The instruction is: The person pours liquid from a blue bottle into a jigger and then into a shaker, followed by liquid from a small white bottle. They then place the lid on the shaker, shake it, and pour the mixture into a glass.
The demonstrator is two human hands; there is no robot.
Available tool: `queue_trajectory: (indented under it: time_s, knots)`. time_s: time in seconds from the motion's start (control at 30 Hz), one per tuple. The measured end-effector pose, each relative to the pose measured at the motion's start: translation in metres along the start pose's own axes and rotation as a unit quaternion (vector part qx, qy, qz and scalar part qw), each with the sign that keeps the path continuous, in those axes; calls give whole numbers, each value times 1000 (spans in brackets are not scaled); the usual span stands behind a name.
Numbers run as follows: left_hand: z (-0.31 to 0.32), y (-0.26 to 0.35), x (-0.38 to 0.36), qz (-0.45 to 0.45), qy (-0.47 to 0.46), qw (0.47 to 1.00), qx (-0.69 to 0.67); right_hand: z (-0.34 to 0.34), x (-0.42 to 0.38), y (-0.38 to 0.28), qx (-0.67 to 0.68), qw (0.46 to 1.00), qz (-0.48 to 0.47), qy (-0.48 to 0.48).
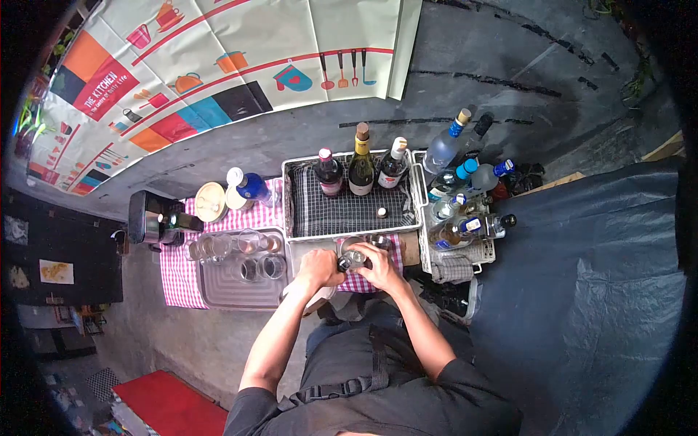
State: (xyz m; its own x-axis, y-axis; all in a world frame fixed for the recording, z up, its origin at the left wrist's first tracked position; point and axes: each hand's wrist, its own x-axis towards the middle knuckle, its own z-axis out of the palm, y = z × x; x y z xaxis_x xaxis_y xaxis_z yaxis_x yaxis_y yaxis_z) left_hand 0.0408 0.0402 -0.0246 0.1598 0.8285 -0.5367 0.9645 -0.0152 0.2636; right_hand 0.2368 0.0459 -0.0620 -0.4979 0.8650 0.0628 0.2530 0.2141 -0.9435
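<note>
Near the front edge of the table, my right hand point(379, 267) has its fingers wrapped round a clear glass vessel point(355, 257). Right beside it my left hand point(321, 269) is closed in a fist, its knuckles up. A small dark piece point(343, 264) shows between the two hands, at the left fist's fingers; I cannot tell what it is. Just beyond the hands, more clear glassware point(378, 241) stands by the basket's front rim. A small white-topped item point(382, 213) sits on the dark checked cloth point(331, 214) in the white wicker basket point(286, 211).
Three corked or capped bottles point(361, 168) stand in the basket. To the right, a second white basket point(480, 254) holds several liquor bottles point(443, 190). A grey tray point(227, 294) with several glasses point(251, 269) lies left, before a blue bottle point(252, 187) and a black machine point(149, 216).
</note>
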Motion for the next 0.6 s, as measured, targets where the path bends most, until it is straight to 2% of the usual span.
queue_trajectory:
  time_s: [0.13, 0.3, 0.6]
  knots:
    - [-2, 4, 3, 12, -18, 1000, 11, 0, -1, 4, -14, 1000, -11, -9]
    - [-3, 8, 10, -11, -90, 994, 61, -1, -1, 1, -18, 1000, 6, -22]
    - [1, 11, 16, -23, -96, 992, 84, 1, -2, 10, -45, 999, 3, -26]
